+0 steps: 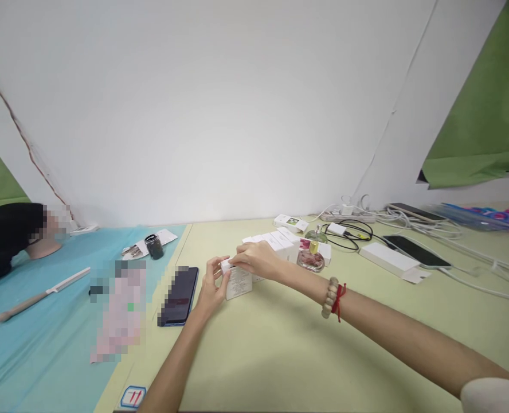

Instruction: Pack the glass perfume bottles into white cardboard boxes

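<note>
A small white carton [239,283] with printed text stands upright on the table between my hands. My left hand [212,289] grips its left side, thumb on the near face and fingers behind. My right hand [258,258] reaches over from the right, its fingers pinched at the carton's top edge; whether a flap is between them is hard to make out. Just behind stands a row of similar white boxes [282,245], partly hidden by my right hand. To their right sit a pink perfume bottle [310,261] with a gold cap and a green glass bottle [316,234].
On the left, a dark phone [179,298] lies near a blue cloth [61,332] bearing a comb [43,294], a black jar [153,246] and a mannequin head [18,235]. At right are a flat white box [390,259], another phone [417,251] and tangled cables [422,226].
</note>
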Motion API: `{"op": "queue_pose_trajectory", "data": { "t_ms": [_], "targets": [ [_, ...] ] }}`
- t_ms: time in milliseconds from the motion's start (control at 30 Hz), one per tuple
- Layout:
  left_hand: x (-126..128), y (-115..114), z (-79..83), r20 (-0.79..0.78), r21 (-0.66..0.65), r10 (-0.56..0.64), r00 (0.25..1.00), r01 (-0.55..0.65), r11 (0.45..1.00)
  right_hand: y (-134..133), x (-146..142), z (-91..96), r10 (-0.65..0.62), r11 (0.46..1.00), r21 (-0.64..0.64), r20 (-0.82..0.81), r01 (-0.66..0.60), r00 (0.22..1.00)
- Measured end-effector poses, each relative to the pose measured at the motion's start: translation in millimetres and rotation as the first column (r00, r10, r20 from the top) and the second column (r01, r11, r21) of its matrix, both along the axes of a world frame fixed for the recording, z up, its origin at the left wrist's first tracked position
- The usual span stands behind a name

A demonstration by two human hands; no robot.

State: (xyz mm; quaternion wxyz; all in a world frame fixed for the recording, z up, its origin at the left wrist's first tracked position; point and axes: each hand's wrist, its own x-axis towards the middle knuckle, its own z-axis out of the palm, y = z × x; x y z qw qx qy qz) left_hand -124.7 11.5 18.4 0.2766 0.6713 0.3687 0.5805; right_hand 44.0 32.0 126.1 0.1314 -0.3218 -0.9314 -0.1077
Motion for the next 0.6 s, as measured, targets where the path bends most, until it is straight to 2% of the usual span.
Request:
{"op": "queue_pose_trajectory", "data": {
  "t_ms": [133,333,600],
  "targets": [
    [-1,0,-0.2,-0.014,0.008,0.024,1.0,-0.024,1.0,1,-2,-2.0,0.002,1.0,0.0,-0.032,-0.002,1.0],
    [-1,0,-1.9,0.006,0.014,0.042,0.999,-0.042,0.999,8,-8,-14.2,0.112,0.987,-0.092,-0.2,-0.133,0.973],
    [1,2,-3.2,0.038,0.005,0.055,0.998,-0.055,0.998,4,-13,-21.1,0.071,0.997,0.002,-0.101,-0.071,0.992]
  ]
}}
